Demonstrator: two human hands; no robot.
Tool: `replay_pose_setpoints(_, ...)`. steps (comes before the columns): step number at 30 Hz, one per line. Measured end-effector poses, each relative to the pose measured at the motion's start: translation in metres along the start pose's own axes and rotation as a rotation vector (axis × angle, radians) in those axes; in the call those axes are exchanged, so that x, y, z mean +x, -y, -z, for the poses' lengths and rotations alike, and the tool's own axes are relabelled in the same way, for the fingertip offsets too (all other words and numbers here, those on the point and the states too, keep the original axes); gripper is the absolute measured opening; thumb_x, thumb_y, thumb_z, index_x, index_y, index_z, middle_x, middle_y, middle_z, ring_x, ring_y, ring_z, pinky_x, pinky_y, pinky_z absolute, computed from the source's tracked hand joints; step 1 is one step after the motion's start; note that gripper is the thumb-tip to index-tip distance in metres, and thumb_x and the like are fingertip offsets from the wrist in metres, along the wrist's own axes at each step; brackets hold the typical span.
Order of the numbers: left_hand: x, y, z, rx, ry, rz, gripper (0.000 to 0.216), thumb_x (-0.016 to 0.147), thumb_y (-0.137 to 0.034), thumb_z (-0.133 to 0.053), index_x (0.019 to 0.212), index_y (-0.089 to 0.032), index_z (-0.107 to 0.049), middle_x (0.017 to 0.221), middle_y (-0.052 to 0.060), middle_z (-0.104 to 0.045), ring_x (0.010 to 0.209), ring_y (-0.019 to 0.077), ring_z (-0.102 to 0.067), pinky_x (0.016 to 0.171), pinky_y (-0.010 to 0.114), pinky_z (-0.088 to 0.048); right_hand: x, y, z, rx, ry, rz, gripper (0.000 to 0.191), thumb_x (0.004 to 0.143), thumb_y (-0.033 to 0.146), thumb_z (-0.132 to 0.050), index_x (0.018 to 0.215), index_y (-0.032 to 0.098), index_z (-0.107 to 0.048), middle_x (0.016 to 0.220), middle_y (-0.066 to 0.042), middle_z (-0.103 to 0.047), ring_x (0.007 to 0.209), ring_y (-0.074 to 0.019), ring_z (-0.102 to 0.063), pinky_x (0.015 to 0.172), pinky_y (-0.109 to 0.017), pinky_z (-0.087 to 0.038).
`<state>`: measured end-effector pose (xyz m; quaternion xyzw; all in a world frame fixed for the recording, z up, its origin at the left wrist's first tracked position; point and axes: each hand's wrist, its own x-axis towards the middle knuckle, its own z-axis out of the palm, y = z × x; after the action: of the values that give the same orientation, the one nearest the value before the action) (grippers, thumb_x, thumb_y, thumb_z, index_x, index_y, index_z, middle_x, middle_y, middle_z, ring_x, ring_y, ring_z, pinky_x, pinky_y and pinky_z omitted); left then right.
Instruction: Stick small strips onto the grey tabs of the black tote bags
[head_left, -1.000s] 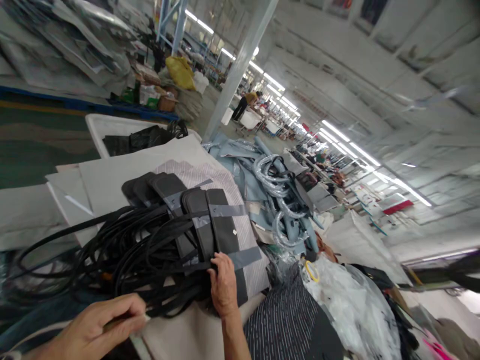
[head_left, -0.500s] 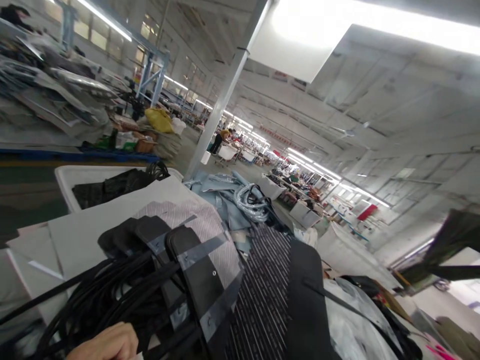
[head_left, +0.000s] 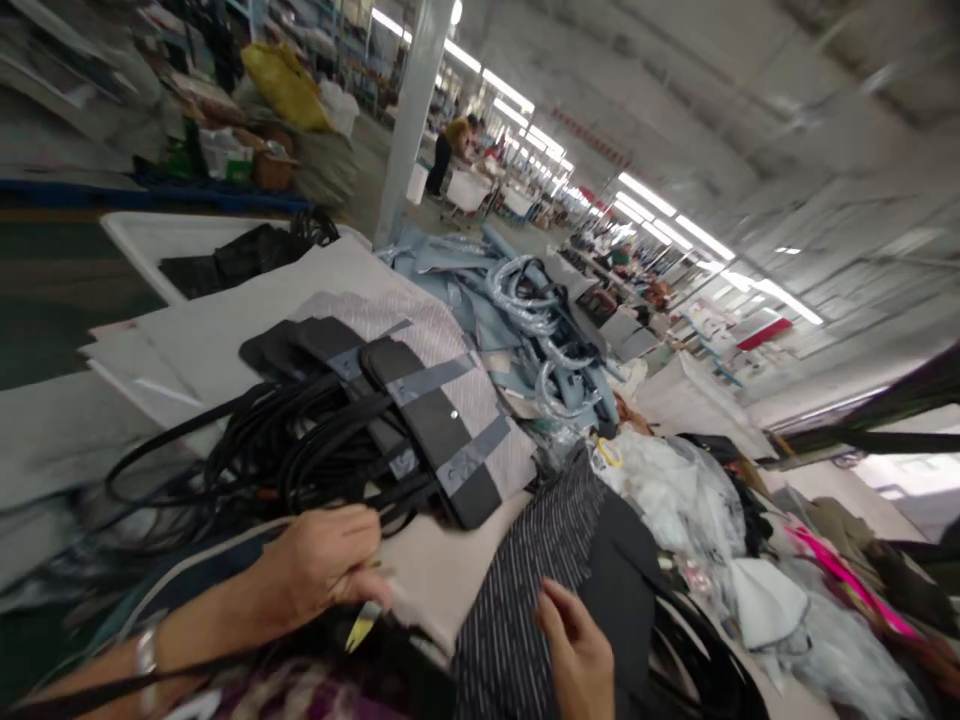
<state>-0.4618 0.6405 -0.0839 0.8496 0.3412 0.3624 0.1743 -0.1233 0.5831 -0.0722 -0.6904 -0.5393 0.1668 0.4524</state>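
My left hand [head_left: 330,560] is closed, with a small yellow-and-silver tool [head_left: 364,627] sticking out below its fingers; its exact kind is blurred. A bracelet [head_left: 146,652] circles that wrist. Lower right, my right hand [head_left: 577,650] pinches at the striped black fabric [head_left: 517,580], which joins a plain black panel [head_left: 626,560]. Black strap handles [head_left: 701,650] curve out beside that panel. Just beyond my left hand lie stacked black bag pieces [head_left: 420,400] with grey tabs and a tangle of long black straps [head_left: 300,440].
Grey-blue pieces with plastic-wrapped handles [head_left: 525,295] are heaped behind. Clear plastic bags [head_left: 675,480] lie to the right. A white bin [head_left: 142,240] stands at the far left. A metal post [head_left: 409,130] rises beyond the table. A person [head_left: 452,150] bends over work farther off.
My view has tilted down. My left hand has come away from the straps, now showing the small tool, and my right hand has come into view at the striped fabric.
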Motion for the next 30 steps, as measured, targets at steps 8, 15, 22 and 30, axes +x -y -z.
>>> replay_pose_setpoints(8,0.001,-0.009,0.0,0.139,0.001,-0.134,0.056,0.102,-0.059,-0.037,0.067,-0.018,-0.052,0.065,0.0,-0.051,0.06,0.0154,-0.045,0.053,0.03,-0.028,-0.028,0.09,-0.094,0.098,0.505,0.619,0.022,0.095,0.013,-0.059,0.111,0.026,-0.069,0.095,-0.005,-0.072,0.086,-0.017,-0.067,0.076,-0.029,-0.057)
replay_pose_setpoints(15,-0.011,-0.001,-0.001,-0.073,0.036,0.102,0.051,0.108,-0.049,-0.034,0.08,-0.018,-0.062,0.07,-0.001,-0.062,0.061,0.0118,-0.056,0.058,0.024,-0.037,-0.02,0.076,-0.115,-0.062,0.487,0.759,0.015,0.093,0.01,-0.056,0.092,0.022,-0.065,0.077,-0.002,-0.068,0.071,-0.0166,-0.061,0.064,-0.028,-0.049)
replay_pose_setpoints(22,-0.002,0.008,-0.008,-0.057,-0.138,0.186,0.034,0.105,-0.021,-0.044,0.076,-0.019,-0.06,0.065,-0.002,-0.061,0.058,0.0108,-0.055,0.058,0.021,-0.038,0.004,0.073,-0.16,0.212,0.475,0.193,0.014,0.084,0.02,-0.061,0.072,0.02,-0.067,0.063,0.003,-0.066,0.056,-0.0116,-0.059,0.054,-0.021,-0.047)
replay_pose_setpoints(30,-0.011,0.018,-0.017,-0.291,-0.102,0.616,0.033,0.098,-0.038,-0.051,0.072,-0.02,-0.062,0.064,-0.004,-0.06,0.056,0.0112,-0.054,0.055,0.018,-0.04,0.15,0.009,-0.207,0.329,0.351,-0.32,0.045,0.066,0.057,-0.07,0.08,0.014,-0.073,0.061,-0.002,-0.065,0.055,-0.0145,-0.059,0.05,-0.025,-0.047)
